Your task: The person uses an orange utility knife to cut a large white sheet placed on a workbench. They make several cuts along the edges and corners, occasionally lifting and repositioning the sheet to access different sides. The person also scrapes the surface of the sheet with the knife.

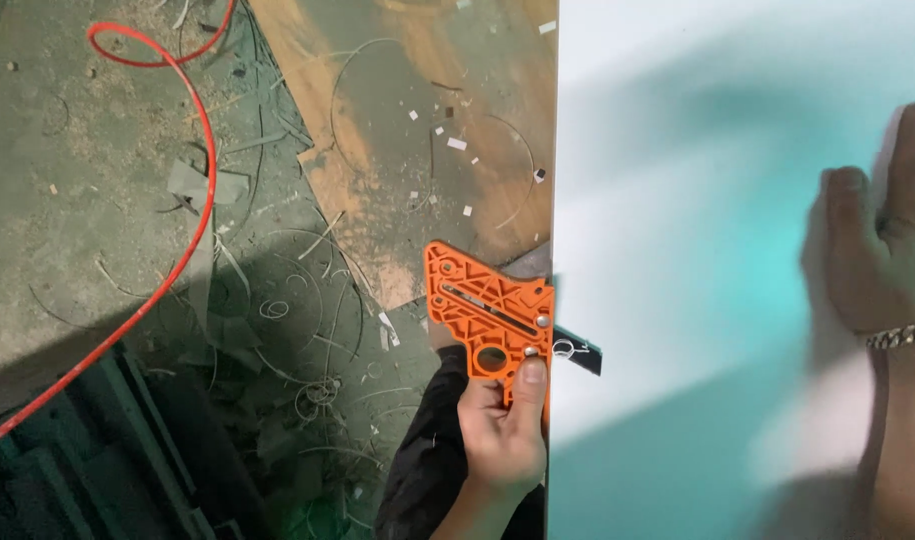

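At panel edge point(677, 250): left hand point(502, 435) grips orange jig point(487, 310); right hand point(882, 240) flat, released.

- The right hand point(882, 250) is smeared by motion, its fingers cut off at the frame's right edge.
- The red hose point(192, 200) leaves the frame at top and left.
- The left hand point(502, 430) hides the orange jig's point(489, 310) lower part.

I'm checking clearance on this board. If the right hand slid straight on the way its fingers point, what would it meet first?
The right hand lies flat on the white panel, fingers pointing toward the top of the picture. Ahead there is only bare panel surface up to the frame's edge, so the way looks free as far as the picture shows.
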